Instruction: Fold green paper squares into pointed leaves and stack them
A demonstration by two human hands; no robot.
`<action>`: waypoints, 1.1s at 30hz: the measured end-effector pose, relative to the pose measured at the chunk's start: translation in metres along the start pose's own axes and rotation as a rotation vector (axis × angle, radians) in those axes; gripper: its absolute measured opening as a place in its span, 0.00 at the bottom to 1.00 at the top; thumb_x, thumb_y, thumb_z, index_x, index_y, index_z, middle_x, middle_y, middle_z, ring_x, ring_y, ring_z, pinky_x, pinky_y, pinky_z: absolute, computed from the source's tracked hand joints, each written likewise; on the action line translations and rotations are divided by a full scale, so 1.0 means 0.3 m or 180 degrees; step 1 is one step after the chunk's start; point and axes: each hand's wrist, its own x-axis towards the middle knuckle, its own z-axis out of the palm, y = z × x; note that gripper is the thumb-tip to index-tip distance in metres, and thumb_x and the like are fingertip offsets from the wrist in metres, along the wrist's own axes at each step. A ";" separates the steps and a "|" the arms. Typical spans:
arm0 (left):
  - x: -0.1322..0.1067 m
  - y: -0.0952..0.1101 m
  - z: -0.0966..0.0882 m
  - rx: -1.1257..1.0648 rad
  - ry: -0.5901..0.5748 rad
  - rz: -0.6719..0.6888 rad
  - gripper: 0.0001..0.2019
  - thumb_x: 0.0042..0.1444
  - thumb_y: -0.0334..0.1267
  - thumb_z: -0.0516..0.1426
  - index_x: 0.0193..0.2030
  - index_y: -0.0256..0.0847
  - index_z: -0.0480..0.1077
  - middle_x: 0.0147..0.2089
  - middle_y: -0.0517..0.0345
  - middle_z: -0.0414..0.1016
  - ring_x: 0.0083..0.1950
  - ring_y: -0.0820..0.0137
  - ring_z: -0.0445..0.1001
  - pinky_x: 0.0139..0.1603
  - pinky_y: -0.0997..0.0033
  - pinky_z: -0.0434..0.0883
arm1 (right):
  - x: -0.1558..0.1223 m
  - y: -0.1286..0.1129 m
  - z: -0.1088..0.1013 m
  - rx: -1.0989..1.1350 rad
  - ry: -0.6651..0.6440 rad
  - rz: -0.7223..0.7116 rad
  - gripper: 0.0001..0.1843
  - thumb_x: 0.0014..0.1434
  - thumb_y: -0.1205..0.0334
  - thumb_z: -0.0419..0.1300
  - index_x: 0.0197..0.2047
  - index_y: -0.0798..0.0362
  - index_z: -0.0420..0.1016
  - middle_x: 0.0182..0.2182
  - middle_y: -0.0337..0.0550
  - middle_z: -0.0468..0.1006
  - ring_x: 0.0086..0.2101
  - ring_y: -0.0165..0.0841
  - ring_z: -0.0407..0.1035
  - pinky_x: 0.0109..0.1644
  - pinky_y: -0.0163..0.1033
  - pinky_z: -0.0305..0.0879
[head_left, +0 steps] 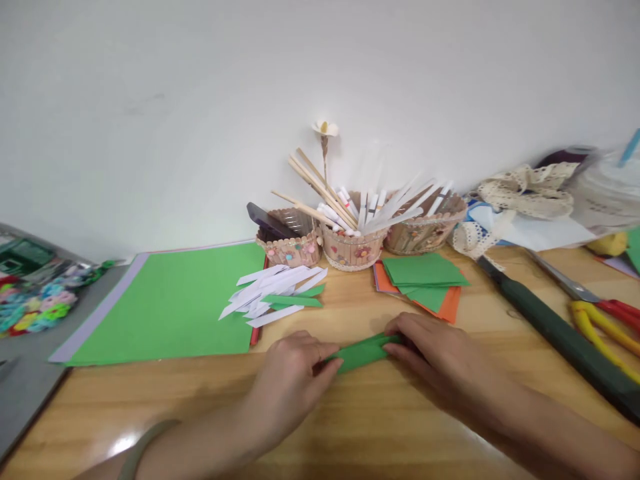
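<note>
A narrow folded strip of green paper (pixel 363 352) lies on the wooden table (pixel 390 427) in front of me. My left hand (pixel 293 377) pinches its left end, fingers curled onto the paper. My right hand (pixel 433 353) presses down on its right end with closed fingers. Just behind the hands lies a pile of folded white and green paper pieces (pixel 273 295).
A large green sheet (pixel 175 303) lies at the left, a stack of green and orange squares (pixel 425 280) at the right. Three craft-stick baskets (pixel 350 247) with sticks and pens stand by the wall. Scissors (pixel 600 313), a dark long tool (pixel 560 330) and lace ribbon (pixel 520 193) occupy the right side.
</note>
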 end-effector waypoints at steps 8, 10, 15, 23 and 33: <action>0.008 -0.006 0.018 -0.0175 -0.0203 -0.0792 0.02 0.53 0.33 0.57 0.33 0.39 0.70 0.28 0.59 0.71 0.29 0.70 0.69 0.30 0.74 0.62 | 0.002 0.001 0.032 -0.0244 0.0228 0.0150 0.03 0.60 0.64 0.54 0.37 0.50 0.62 0.27 0.37 0.72 0.27 0.32 0.69 0.27 0.34 0.62; 0.012 -0.003 0.018 -0.0166 -0.0249 -0.0873 0.01 0.52 0.33 0.57 0.32 0.39 0.69 0.27 0.61 0.70 0.28 0.70 0.69 0.29 0.75 0.62 | 0.003 -0.002 0.033 -0.0346 0.0293 0.0181 0.05 0.58 0.64 0.56 0.36 0.50 0.61 0.24 0.35 0.71 0.24 0.31 0.69 0.24 0.33 0.61; 0.023 0.004 0.016 -0.0027 -0.0396 -0.1035 0.01 0.51 0.32 0.56 0.30 0.40 0.67 0.26 0.62 0.69 0.27 0.71 0.68 0.27 0.76 0.60 | 0.016 -0.011 0.027 -0.0520 0.0448 0.0160 0.11 0.55 0.65 0.58 0.31 0.49 0.55 0.19 0.31 0.69 0.19 0.29 0.67 0.19 0.31 0.59; 0.016 -0.004 0.015 0.0023 -0.0432 -0.0965 0.03 0.54 0.32 0.52 0.30 0.41 0.65 0.26 0.62 0.69 0.26 0.71 0.68 0.25 0.76 0.59 | 0.026 -0.004 0.034 -0.0614 0.0604 0.0048 0.09 0.62 0.61 0.49 0.30 0.48 0.52 0.17 0.31 0.68 0.16 0.28 0.65 0.16 0.30 0.58; 0.014 0.000 0.016 0.0054 -0.0373 -0.0820 0.05 0.54 0.31 0.49 0.30 0.41 0.63 0.27 0.60 0.68 0.25 0.71 0.66 0.24 0.75 0.57 | 0.028 -0.002 0.037 -0.0505 0.0480 0.0118 0.10 0.64 0.60 0.48 0.30 0.48 0.53 0.19 0.31 0.69 0.17 0.28 0.66 0.19 0.31 0.58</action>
